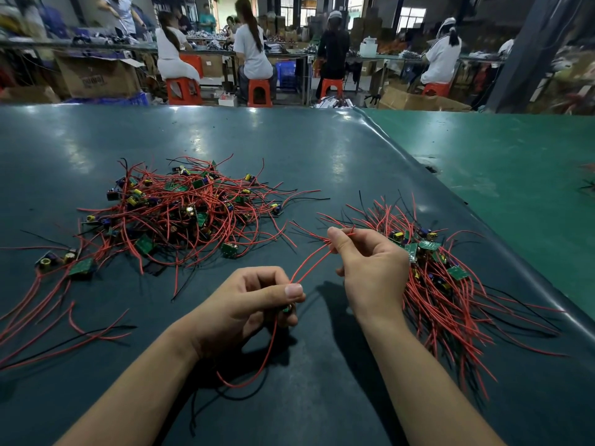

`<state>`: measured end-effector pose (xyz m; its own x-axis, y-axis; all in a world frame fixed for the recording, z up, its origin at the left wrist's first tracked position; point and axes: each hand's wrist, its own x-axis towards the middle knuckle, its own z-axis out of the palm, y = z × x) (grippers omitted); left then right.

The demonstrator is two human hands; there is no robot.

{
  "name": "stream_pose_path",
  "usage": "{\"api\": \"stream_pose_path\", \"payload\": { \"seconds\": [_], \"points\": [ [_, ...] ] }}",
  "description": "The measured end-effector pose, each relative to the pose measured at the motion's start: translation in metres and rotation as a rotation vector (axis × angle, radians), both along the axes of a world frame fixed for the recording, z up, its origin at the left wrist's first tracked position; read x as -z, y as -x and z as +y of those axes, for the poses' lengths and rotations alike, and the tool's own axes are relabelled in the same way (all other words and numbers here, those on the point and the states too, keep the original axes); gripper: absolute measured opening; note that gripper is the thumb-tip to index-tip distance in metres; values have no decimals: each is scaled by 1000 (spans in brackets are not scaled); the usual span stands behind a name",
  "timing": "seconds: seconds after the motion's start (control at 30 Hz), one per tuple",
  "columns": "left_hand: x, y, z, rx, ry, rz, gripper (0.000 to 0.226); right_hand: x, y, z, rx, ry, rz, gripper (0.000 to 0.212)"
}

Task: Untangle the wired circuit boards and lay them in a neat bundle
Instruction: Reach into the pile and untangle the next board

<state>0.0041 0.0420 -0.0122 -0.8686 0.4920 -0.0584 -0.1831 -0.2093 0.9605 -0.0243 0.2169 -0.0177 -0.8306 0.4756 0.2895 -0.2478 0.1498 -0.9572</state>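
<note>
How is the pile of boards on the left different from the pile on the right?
The left pile is a tangled heap with wires crossing every way; the right pile has its wires lying roughly side by side. The left pile lies apart from both hands; the right pile sits just behind the right hand. Both hold green boards with red and black wires.

The table's far half is left bare. Nearer, the tangled pile and the sorted bundle are separated by a bare strip.
</note>
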Motion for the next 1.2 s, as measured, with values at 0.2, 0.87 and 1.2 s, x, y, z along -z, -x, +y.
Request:
{"api": "stream_pose_path", "payload": {
  "seconds": [0.2, 0.87, 1.2],
  "points": [
    [0, 1, 1, 9, 10, 24, 14, -2, -1, -1, 50, -21, 14, 18],
    [3, 2, 2, -77, 11, 61, 27, -3, 0, 0, -37, 103, -22, 16],
    [5, 7, 6, -428, 20, 175, 40, -5, -25, -24, -904, 7, -367, 16]
  ]
}}
